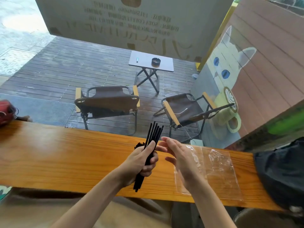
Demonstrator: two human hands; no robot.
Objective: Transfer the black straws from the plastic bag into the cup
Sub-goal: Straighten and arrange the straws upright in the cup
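Left hand (pixel 139 162), fingers closed around a bundle of thin black plastic straws (pixel 150 145) at frame centre; right hand (pixel 179 155) spread beside. Clear plastic bag (pixel 218 170) lies emptied on the wooden desk (pixel 65 153). Next: locate the cup, unseen.

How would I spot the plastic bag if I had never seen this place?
Find the long orange wooden counter that runs across the picture. On its right part, under the open right hand, the plastic bag lies flat. It is clear and crinkled, so the wood shows through, unlike the dark bag farther right.
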